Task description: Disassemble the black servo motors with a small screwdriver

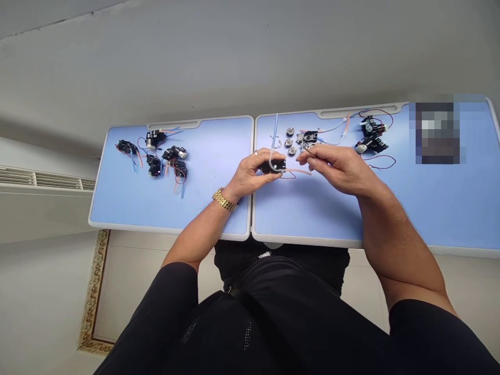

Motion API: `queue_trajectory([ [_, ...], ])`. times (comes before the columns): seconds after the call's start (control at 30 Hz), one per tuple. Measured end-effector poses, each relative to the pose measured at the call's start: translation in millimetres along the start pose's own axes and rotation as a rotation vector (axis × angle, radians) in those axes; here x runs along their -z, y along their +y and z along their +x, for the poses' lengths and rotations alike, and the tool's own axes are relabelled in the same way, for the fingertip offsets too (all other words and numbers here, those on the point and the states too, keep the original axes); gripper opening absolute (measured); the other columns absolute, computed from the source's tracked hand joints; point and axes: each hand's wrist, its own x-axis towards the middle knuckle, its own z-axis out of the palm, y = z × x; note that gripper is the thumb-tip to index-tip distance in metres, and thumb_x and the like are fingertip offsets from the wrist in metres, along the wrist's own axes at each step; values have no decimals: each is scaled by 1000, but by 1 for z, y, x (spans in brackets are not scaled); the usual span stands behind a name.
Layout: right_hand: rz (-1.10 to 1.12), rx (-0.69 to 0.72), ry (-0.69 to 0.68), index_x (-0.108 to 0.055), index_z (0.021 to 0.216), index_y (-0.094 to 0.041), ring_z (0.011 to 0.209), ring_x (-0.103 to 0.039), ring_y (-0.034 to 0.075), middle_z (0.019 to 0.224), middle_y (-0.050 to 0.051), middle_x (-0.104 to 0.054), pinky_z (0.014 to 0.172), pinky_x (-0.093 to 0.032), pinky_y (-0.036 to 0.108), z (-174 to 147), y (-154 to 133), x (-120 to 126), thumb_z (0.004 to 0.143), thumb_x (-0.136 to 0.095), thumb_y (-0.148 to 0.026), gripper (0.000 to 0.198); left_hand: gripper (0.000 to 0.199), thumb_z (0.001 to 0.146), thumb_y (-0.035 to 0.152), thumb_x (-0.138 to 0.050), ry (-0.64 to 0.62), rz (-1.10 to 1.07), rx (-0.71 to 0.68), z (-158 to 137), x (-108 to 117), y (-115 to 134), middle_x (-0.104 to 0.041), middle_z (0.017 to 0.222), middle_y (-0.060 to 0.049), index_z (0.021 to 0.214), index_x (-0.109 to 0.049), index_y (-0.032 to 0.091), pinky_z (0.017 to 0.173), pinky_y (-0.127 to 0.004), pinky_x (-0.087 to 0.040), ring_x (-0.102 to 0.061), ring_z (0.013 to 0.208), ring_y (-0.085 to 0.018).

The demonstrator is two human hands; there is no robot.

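Observation:
My left hand (250,174), with a gold watch on its wrist, is closed around a small black pump-like unit (273,165). A clear tube (272,156) loops over the unit, its blue end pointing to the far edge, and an orange tube (299,171) sticks out to the right. Right of the unit, my right hand (332,164) is pinched on a thin dark piece, too small to name. Beyond my fingers lie an opened black unit (310,137) and three round metal parts (289,142). Small screw-like bits (278,143) are scattered beside them.
Several black units with tubes and wires (154,156) lie on the left blue tabletop (211,198). Two more black units (371,135) sit at the right, near a blurred-out item (437,133). A seam (252,208) divides the two tabletops; a wall stands behind.

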Motion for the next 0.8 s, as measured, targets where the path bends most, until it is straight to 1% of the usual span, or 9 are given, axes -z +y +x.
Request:
queue_trajectory([
  [0.1, 15, -27, 13, -81, 114, -28, 71, -62, 20, 93, 6, -78, 77, -51, 41, -2, -2, -3, 112, -60, -46, 29, 43, 94, 53, -91, 6, -33, 25, 0, 0, 1, -80, 112, -7, 129, -83, 28, 89, -37, -60, -72, 99, -19],
  [0.2, 8, -26, 132, -80, 125, -28, 63, -55, 19, 80, 4, -73, 75, -49, 42, -3, -2, -9, 112, -61, -51, 32, 47, 95, 56, -89, 16, -37, 110, -2, -2, 3, -81, 109, -6, 131, -82, 27, 83, -32, -59, -71, 90, -16],
  [0.27, -8, -3, 198, -80, 119, -28, 64, -54, 19, 78, 3, -72, 73, -48, 41, -4, -4, -11, 111, -63, -51, 30, 51, 95, 58, -88, 31, -13, 161, -3, -3, 5, -81, 107, -5, 134, -81, 26, 79, -30, -58, -69, 85, -15],
  [0.33, -22, 16, 214, -78, 106, -28, 64, -54, 18, 82, 4, -73, 71, -46, 39, -5, -8, -12, 110, -65, -51, 27, 55, 97, 59, -86, 52, 13, 182, -4, -4, 6, -81, 111, -6, 139, -79, 25, 80, -30, -58, -68, 86, -16],
  [0.43, -44, 41, 166, -74, 93, -27, 68, -57, 18, 88, 5, -76, 72, -46, 38, -6, -11, -13, 112, -63, -49, 31, 62, 103, 61, -79, 69, 2, 191, -5, -3, 4, -80, 120, -8, 153, -71, 26, 83, -33, -60, -70, 90, -18],
  [0.5, -66, 65, 137, -75, 91, -27, 67, -58, 18, 85, 4, -76, 72, -48, 37, -6, -9, -15, 112, -60, -47, 33, 63, 107, 61, -73, 47, -43, 195, -5, -3, 2, -78, 121, -8, 160, -66, 29, 86, -35, -62, -71, 90, -19],
  [0.67, -111, 116, 221, -86, 118, -26, 56, -53, 15, 68, -2, -68, 61, -46, 33, -6, 3, -21, 110, -63, -41, 29, 64, 107, 57, -72, -12, -204, 217, -5, -7, -3, -73, 131, -7, 165, -62, 32, 94, -38, -70, -72, 103, -19],
  [0.73, -123, 119, 242, -87, 121, -25, 54, -52, 14, 65, -3, -65, 59, -44, 33, -6, 5, -21, 109, -64, -40, 30, 71, 104, 56, -78, -20, -265, 217, -5, -10, -3, -73, 129, -7, 168, -58, 33, 96, -39, -72, -72, 110, -21],
  [0.8, -146, 107, 247, -88, 117, -24, 54, -51, 14, 62, -3, -61, 58, -43, 32, -7, 5, -20, 108, -64, -41, 30, 81, 99, 55, -85, -30, -328, 233, -4, -12, -2, -75, 121, -6, 171, -53, 34, 96, -40, -72, -74, 109, -21],
])
